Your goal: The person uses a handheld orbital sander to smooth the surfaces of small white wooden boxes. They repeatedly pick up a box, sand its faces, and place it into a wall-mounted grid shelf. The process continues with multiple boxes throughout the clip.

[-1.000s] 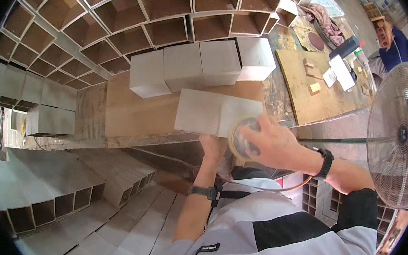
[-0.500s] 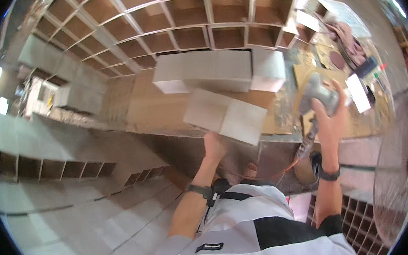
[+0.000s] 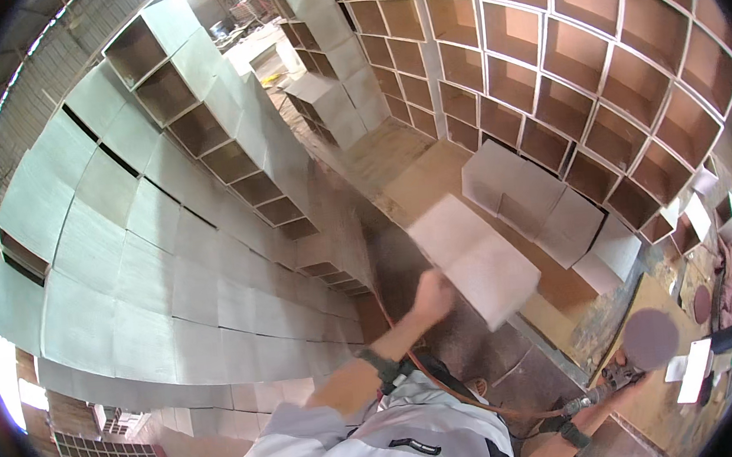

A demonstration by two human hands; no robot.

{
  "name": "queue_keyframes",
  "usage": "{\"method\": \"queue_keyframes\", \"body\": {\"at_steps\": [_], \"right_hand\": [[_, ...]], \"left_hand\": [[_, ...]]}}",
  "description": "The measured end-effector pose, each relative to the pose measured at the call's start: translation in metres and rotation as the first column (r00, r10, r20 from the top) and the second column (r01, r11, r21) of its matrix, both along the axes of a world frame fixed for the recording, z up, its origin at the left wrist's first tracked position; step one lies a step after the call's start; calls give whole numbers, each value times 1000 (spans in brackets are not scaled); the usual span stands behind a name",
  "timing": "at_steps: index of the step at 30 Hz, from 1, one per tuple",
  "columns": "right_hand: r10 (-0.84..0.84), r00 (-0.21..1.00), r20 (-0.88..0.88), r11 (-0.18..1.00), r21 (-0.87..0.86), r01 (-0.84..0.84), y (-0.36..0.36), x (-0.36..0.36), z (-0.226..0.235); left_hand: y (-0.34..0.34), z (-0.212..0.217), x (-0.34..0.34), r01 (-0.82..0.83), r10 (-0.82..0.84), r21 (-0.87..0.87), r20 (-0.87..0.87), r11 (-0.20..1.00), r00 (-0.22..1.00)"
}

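Pale double box (image 3: 478,262) sits at the near edge of the bench (image 3: 414,176), a row of similar boxes (image 3: 542,204) just behind it. Left hand (image 3: 433,299) is at its near side, fingers curled in; from here I can't tell if they grip it. Right hand (image 3: 631,386) is off to the right, well apart from the box, fingers closed round a hose-fed sander, round pad (image 3: 650,338) turned up. Open cubbies (image 3: 565,63) rise behind, more boxes (image 3: 124,250) stacked left
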State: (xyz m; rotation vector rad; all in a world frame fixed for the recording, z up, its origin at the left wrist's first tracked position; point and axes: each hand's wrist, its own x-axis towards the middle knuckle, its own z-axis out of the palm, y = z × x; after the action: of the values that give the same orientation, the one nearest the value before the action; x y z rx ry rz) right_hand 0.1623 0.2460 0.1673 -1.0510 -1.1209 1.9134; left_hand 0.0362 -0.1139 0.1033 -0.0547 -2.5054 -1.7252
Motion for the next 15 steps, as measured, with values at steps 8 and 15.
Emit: {"method": "queue_keyframes", "body": {"at_steps": [8, 15], "right_hand": [[-91, 995, 37, 993, 80, 87, -9, -25, -20], [-217, 970, 107, 965, 171, 197, -36, -61, -14]], "left_hand": [[-162, 132, -156, -350, 391, 182, -304, 919, 869], [-320, 152, -346, -175, 503, 535, -564, 827, 655]]}}
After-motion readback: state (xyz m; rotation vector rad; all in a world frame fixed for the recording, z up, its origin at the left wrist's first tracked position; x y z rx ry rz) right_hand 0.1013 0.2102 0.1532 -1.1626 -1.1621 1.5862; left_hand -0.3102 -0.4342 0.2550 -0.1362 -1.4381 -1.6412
